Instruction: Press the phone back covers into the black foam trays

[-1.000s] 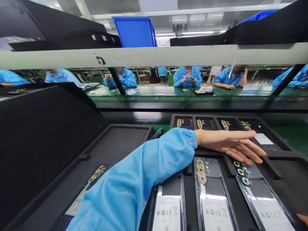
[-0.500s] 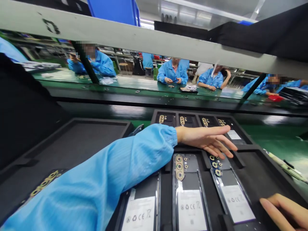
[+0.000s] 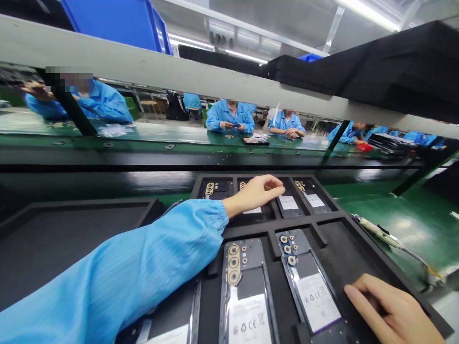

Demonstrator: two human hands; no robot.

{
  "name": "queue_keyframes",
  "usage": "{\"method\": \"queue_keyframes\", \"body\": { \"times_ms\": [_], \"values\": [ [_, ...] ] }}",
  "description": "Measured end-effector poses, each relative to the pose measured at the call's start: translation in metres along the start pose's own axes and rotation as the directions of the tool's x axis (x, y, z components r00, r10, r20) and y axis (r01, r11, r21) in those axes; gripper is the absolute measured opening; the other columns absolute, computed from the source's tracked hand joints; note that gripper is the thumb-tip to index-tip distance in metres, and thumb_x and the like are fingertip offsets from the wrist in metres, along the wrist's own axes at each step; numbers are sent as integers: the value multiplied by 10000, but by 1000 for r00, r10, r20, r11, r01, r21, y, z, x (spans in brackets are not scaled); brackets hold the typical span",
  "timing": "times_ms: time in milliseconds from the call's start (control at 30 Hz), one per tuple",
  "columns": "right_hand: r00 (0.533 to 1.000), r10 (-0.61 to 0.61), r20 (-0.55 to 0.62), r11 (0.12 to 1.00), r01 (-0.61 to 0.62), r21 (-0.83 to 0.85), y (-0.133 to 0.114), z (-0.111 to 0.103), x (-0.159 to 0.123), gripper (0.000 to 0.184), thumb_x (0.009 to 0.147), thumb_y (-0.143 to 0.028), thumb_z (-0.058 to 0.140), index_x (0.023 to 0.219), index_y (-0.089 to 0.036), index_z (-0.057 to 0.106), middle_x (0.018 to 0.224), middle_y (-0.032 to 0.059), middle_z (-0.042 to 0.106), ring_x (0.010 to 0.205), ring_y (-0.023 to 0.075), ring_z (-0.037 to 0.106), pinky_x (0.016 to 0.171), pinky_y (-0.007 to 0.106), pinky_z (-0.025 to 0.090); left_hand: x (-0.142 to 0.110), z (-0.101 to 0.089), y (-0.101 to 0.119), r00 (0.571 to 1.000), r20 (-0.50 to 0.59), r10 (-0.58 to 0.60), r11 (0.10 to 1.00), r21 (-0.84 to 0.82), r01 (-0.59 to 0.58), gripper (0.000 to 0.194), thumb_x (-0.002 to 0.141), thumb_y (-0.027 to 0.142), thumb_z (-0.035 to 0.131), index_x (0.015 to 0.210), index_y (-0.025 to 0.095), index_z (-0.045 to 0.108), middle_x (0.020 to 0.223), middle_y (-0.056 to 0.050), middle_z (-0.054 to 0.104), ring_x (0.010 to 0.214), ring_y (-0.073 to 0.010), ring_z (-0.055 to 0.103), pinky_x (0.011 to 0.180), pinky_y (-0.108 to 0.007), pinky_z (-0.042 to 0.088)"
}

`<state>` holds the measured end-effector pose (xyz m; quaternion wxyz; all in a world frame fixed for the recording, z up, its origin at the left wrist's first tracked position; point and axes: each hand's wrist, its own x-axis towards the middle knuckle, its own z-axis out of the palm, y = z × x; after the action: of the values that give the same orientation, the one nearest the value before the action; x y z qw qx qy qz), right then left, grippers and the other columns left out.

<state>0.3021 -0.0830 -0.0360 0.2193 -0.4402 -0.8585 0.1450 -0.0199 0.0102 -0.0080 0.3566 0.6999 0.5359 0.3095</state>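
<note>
My left hand (image 3: 258,192), in a blue sleeve (image 3: 154,253), reaches over the back row of a black foam tray (image 3: 315,220). Its fingers are bent, with thumb and forefinger apart near the upper end of an opened phone (image 3: 289,202); whether they touch it I cannot tell. Closer to me lie a phone with a gold triple-ring camera part (image 3: 234,263) and a tilted phone with a dark blue one (image 3: 288,249). Both show white labelled batteries. My right hand (image 3: 394,308) is at the tray's right side, fingers curled together, with nothing visible in them.
A second black foam tray (image 3: 82,203) lies at the left. A pale green pen-like tool with a cord (image 3: 380,233) rests on the green bench (image 3: 412,205) at the right. A white shelf beam (image 3: 229,71) crosses above. Several people in blue work opposite.
My left hand has gone from above the tilted phone, fingers outstretched, to the back row with its fingers bent. My right hand stays beside the tilted phone. The view has turned right.
</note>
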Motion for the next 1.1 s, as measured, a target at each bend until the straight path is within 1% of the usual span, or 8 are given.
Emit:
{"method": "queue_keyframes", "body": {
  "times_ms": [67,133,300,467,567,700,900,1100],
  "values": [
    [1000,3,-18,1000,-3,2,-3,0,1,405,958,-485,473,648,-244,566,504,-45,527,400,111,534,425,186,443,3,-7,-18,994,-88,-57,967,244,77,487,843,439,573,1208,120,533,1316,-176,524,1264,-322,459,1140,-520,298],
    [999,11,-41,1000,-11,-3,-5,0,1,400,967,-472,472,654,-240,558,515,-44,523,415,111,532,428,194,426,3,-12,-33,988,-116,-107,883,446,148,477,826,364,660,1206,94,557,1347,-199,482,1321,-375,374,1141,-605,239],
    [998,40,-45,999,-41,-16,-5,2,0,389,990,-443,449,686,-231,565,572,-34,554,477,119,548,472,219,410,5,-14,-48,989,-86,-123,705,694,148,519,915,450,574,1307,114,515,1375,-180,463,1283,-348,418,1098,-551,333],
    [997,75,-34,997,-76,-21,-8,3,-1,387,992,-443,445,690,-228,555,595,-25,572,501,133,550,491,250,382,13,-12,-52,985,-129,-112,630,758,170,579,939,517,406,1362,131,487,1409,-168,442,1278,-362,404,1087,-520,340],
    [995,99,-7,995,-100,-28,-9,2,-2,383,1001,-451,432,718,-225,557,629,-19,578,537,140,556,519,262,371,15,-9,-53,981,-161,-110,610,768,195,627,908,600,383,1385,207,488,1411,-175,432,1275,-413,388,1071,-558,328],
    [989,144,35,989,-143,-26,-11,1,-3,380,1008,-467,414,755,-223,560,685,-12,586,593,151,560,564,282,354,18,-9,-51,979,-160,-125,594,778,204,575,921,601,334,1394,309,482,1417,-167,417,1307,-399,380,1081,-542,311],
    [973,222,66,974,-224,31,-17,-2,-2,367,993,-468,431,748,-220,547,733,-8,598,664,165,570,627,300,340,41,-7,-52,955,-221,-196,569,768,294,558,944,563,255,1267,245,581,1284,-177,484,1197,-389,479,986,-571,383],
    [969,243,37,969,-244,47,-20,-3,1,342,986,-442,452,740,-219,535,694,-20,574,634,155,537,612,292,322,43,-12,-56,967,-224,-124,552,794,255,600,854,581,331,1245,189,560,1285,-184,511,1180,-391,494,1001,-553,384]
  ]
}}
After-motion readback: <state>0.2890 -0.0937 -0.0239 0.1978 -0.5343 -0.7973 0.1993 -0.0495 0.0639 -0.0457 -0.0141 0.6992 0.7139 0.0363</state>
